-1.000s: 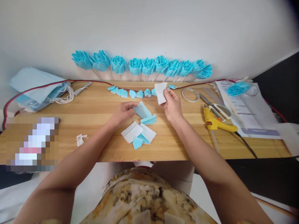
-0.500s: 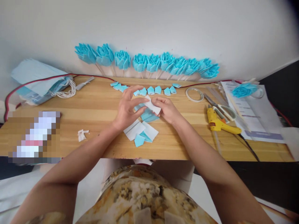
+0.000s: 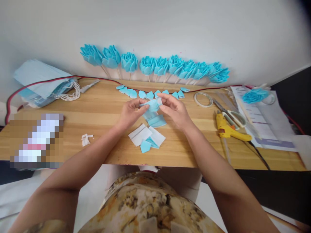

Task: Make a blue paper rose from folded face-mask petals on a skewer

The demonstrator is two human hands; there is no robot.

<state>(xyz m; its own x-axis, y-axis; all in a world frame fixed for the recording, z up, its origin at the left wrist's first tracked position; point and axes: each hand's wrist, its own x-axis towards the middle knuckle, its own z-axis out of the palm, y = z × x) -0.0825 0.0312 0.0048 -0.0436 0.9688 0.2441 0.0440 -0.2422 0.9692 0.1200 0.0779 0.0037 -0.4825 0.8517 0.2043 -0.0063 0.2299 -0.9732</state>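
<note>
My left hand (image 3: 132, 111) is closed, pinching the left end of a small light-blue piece of cloth-like sheet (image 3: 153, 105) between thumb and fingers. At the piece's pale right end, my right hand (image 3: 175, 110) has its thumb and index finger apart, around the edge. Below the hands a larger blue sheet (image 3: 156, 120) lies on the wooden table (image 3: 97, 113). Nearer to me are white-faced squares (image 3: 140, 135) and a folded blue petal (image 3: 145, 145). A row of folded blue petals (image 3: 142, 94) stretches behind the hands, partly covered by my right fingers.
Blue flowers on sticks (image 3: 129, 62) lean against the wall. On the right are a tape roll (image 3: 203, 99), scissors (image 3: 233, 118), a yellow glue gun (image 3: 224, 127) and papers (image 3: 269, 119). A bag of blue sheets (image 3: 43, 82), white scraps (image 3: 86, 139) and a blurred-out device (image 3: 39, 139) are at left.
The held piece has turned from its white face to its blue face. My left fingers have closed on it, while my right thumb and index finger have spread apart.
</note>
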